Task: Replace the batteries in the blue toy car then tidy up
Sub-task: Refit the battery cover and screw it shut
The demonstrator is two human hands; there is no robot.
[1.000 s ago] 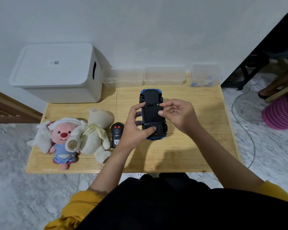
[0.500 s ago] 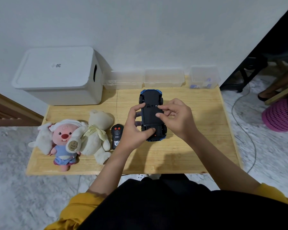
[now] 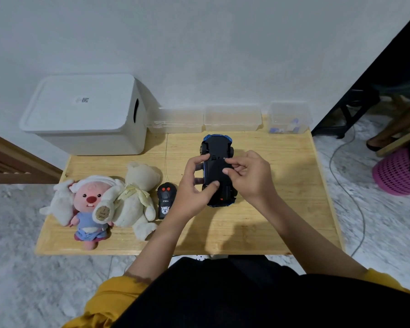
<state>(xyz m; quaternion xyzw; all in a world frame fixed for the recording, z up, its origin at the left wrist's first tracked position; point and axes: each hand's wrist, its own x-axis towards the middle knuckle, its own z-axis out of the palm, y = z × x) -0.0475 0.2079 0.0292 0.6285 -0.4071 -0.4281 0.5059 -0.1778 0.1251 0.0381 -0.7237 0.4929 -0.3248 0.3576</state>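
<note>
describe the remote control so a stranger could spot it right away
Start at the wooden table and find the plush toys on its left side. Just right of the cream teddy bear lies the remote control: small, black, hard plastic, with two red buttons on top.

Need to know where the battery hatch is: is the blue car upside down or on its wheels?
Upside down: the blue toy car shows its black underside, held by the left hand and right hand.

Table (image 3: 282,221): car (image 3: 217,147) upturned at centre; remote (image 3: 166,201) left; plush toys (image 3: 104,204) further left; bin (image 3: 85,114), containers (image 3: 232,118) behind.
</note>
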